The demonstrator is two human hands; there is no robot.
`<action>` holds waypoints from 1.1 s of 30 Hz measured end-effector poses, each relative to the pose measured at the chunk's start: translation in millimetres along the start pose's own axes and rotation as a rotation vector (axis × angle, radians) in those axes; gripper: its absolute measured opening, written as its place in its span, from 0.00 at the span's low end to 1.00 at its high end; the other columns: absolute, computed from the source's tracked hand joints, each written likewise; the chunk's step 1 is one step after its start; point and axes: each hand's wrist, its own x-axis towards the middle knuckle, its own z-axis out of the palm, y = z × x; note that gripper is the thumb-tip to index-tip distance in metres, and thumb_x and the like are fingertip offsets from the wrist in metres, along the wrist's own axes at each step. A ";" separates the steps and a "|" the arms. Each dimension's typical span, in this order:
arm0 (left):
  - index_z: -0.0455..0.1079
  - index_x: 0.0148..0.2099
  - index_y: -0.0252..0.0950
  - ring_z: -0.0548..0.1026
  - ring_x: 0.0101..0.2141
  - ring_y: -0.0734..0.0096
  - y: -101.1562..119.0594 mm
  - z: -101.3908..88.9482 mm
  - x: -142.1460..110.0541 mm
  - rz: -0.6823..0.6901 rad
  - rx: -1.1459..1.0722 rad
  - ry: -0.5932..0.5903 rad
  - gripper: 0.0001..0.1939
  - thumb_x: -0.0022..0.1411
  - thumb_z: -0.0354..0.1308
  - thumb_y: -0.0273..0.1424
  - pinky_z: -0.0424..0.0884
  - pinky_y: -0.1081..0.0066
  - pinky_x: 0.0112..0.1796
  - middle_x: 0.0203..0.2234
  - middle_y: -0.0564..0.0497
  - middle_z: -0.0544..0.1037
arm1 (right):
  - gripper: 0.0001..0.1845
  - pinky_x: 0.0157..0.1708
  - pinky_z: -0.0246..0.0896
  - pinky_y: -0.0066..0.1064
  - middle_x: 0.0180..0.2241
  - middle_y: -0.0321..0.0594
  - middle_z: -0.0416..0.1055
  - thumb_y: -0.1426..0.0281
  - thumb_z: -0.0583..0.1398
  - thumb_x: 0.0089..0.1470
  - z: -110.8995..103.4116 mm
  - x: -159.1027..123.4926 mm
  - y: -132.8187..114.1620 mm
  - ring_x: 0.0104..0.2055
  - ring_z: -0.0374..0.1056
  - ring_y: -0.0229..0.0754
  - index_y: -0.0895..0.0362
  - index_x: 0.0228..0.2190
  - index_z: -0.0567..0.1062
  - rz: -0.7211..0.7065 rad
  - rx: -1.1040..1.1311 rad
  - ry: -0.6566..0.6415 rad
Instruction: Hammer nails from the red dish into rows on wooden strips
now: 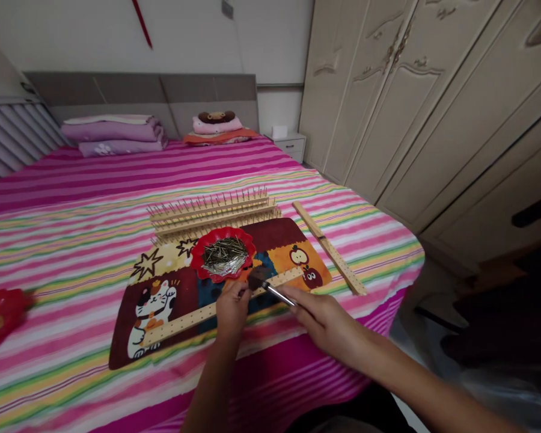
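Observation:
My left hand pinches something small I cannot make out down on a long wooden strip with holes, which lies across a patterned mat. Closed round the metal handle of a small hammer, my right hand keeps the dark head just above the strip, right beside my left fingers. A red dish full of thin nails sits just behind the hammer head. Behind the dish lie several wooden strips studded with upright nails.
Everything rests on a bed with a pink striped cover. Another bare wooden strip lies at the mat's right. A red bag is at the left edge. Pillows are at the headboard and a cream wardrobe stands to the right.

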 end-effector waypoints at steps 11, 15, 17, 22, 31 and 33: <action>0.73 0.33 0.40 0.73 0.31 0.68 8.4 -42.4 25.7 -0.070 0.138 0.027 0.10 0.53 0.53 0.36 0.66 0.70 0.35 0.30 0.50 0.76 | 0.25 0.27 0.62 0.30 0.23 0.38 0.72 0.60 0.55 0.50 42.6 -94.4 108.9 0.26 0.66 0.41 0.57 0.48 0.73 0.549 0.352 0.018; 0.75 0.31 0.38 0.73 0.37 0.60 9.3 -63.0 61.9 0.009 0.631 -0.099 0.10 0.52 0.52 0.31 0.64 0.65 0.37 0.32 0.45 0.77 | 0.31 0.13 0.46 0.23 0.13 0.26 0.56 0.59 0.52 0.49 51.0 -97.1 115.5 0.13 0.50 0.32 0.58 0.52 0.67 0.708 0.516 0.032; 0.75 0.30 0.38 0.73 0.36 0.56 8.9 -62.1 74.8 -0.025 0.827 -0.218 0.10 0.51 0.52 0.30 0.64 0.62 0.37 0.31 0.43 0.77 | 0.32 0.11 0.42 0.21 0.14 0.24 0.55 0.58 0.51 0.48 50.9 -94.9 112.9 0.11 0.47 0.30 0.58 0.53 0.65 0.763 0.553 0.018; 0.75 0.28 0.39 0.74 0.37 0.53 8.6 -50.5 87.3 -0.094 0.972 -0.300 0.12 0.53 0.49 0.29 0.62 0.58 0.38 0.30 0.41 0.78 | 0.32 0.10 0.41 0.20 0.15 0.25 0.58 0.59 0.51 0.46 51.0 -93.1 112.1 0.11 0.48 0.29 0.56 0.53 0.64 0.795 0.580 0.012; 0.71 0.29 0.39 0.73 0.28 0.63 11.2 -74.9 87.6 -0.137 0.555 -0.241 0.06 0.50 0.52 0.29 0.64 0.64 0.35 0.21 0.50 0.76 | 0.31 0.10 0.41 0.19 0.15 0.24 0.57 0.63 0.50 0.47 47.5 -91.1 109.2 0.11 0.48 0.28 0.56 0.53 0.64 0.809 0.598 -0.011; 0.72 0.31 0.39 0.73 0.27 0.66 12.2 -80.9 81.0 -0.209 0.223 -0.217 0.08 0.47 0.55 0.33 0.66 0.67 0.34 0.23 0.51 0.77 | 0.30 0.10 0.42 0.18 0.15 0.24 0.57 0.64 0.50 0.47 47.5 -91.0 109.1 0.11 0.49 0.28 0.56 0.53 0.64 0.809 0.598 -0.006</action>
